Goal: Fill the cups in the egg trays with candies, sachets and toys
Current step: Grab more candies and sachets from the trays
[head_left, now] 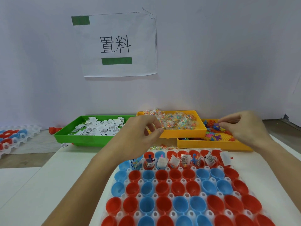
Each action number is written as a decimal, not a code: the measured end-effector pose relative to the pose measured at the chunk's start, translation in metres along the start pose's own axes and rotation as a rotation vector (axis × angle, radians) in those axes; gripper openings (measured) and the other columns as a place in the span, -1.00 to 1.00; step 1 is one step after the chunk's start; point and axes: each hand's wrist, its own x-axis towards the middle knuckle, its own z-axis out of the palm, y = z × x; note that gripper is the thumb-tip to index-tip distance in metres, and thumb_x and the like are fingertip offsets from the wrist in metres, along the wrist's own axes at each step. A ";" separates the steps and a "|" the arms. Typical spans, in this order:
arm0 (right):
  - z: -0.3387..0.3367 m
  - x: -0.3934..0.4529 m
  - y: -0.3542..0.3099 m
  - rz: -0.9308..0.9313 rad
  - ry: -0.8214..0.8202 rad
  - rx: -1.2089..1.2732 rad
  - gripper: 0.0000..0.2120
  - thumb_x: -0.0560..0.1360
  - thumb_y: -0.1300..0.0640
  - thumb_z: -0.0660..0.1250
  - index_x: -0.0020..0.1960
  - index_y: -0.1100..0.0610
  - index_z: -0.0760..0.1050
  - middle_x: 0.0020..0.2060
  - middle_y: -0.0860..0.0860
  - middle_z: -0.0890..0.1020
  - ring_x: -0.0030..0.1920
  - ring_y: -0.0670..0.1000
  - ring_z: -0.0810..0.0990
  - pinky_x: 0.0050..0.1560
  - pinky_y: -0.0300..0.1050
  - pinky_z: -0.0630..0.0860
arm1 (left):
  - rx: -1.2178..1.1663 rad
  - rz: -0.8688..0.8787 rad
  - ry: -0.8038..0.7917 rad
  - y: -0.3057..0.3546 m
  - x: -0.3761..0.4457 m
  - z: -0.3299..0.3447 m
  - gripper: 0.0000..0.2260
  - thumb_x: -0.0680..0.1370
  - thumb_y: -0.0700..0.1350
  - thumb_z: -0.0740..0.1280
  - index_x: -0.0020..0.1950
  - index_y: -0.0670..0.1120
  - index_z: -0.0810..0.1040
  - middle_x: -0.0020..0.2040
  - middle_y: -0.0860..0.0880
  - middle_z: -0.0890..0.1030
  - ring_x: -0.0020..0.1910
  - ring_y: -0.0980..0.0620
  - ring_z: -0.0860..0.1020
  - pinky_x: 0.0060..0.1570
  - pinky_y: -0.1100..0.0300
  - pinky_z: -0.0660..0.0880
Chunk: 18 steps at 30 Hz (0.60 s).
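Observation:
A clear egg tray [180,214] in front of me holds rows of red and blue cups [162,188]. Only the far rows carry sachets, candies and toys. My left hand [143,136] reaches to the near edge of the yellow candy tray [187,133], and its fingertips pinch a clear candy packet [162,124]. My right hand [244,128] hovers over the second yellow tray [211,145] of coloured toys, fingertips pinching a purple toy [217,125]. A green tray [81,139] at the left holds white sachets [101,126].
Another egg tray [24,136] with red and blue cups lies at the far left. A red cup [53,130] sits behind the green tray. A loose sachet [63,145] and spilled candy packets [161,146] lie on the table. A paper sign [117,44] hangs on the wall.

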 end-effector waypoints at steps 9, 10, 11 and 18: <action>-0.009 -0.033 -0.091 -0.259 -0.410 0.455 -0.79 0.39 0.16 0.55 -0.02 -0.06 0.68 -0.17 -0.15 0.72 -0.10 -0.17 0.70 -0.16 -0.39 0.58 | -0.376 -0.071 0.045 0.018 0.000 0.020 -0.89 0.53 -0.08 0.44 0.03 -0.01 0.59 -0.14 0.01 0.66 -0.20 0.01 0.67 -0.17 0.16 0.62; -0.007 -0.037 -0.097 -0.277 -0.425 0.477 -0.79 0.39 0.17 0.55 -0.02 -0.05 0.68 -0.17 -0.14 0.72 -0.11 -0.16 0.71 -0.13 -0.38 0.58 | -0.456 -0.091 0.059 0.019 0.000 0.021 -0.91 0.53 -0.14 0.45 0.01 -0.06 0.60 -0.16 -0.04 0.68 -0.23 -0.01 0.68 -0.18 0.15 0.63; -0.004 -0.039 -0.102 -0.289 -0.432 0.491 -0.79 0.40 0.18 0.55 -0.02 -0.05 0.68 -0.17 -0.12 0.72 -0.11 -0.13 0.71 -0.09 -0.34 0.60 | -0.524 -0.104 0.075 0.021 0.001 0.021 -0.94 0.52 -0.20 0.45 -0.03 -0.11 0.61 -0.21 -0.09 0.68 -0.26 -0.02 0.69 -0.20 0.16 0.63; 0.001 -0.046 -0.111 -0.274 -0.438 0.467 -0.83 0.43 0.18 0.53 -0.04 -0.05 0.67 -0.17 -0.11 0.73 -0.11 -0.12 0.72 0.00 -0.14 0.65 | -0.676 -0.163 0.062 0.018 0.001 0.010 -0.97 0.52 -0.29 0.43 -0.10 -0.21 0.66 -0.30 -0.11 0.68 -0.33 0.08 0.62 -0.30 0.32 0.56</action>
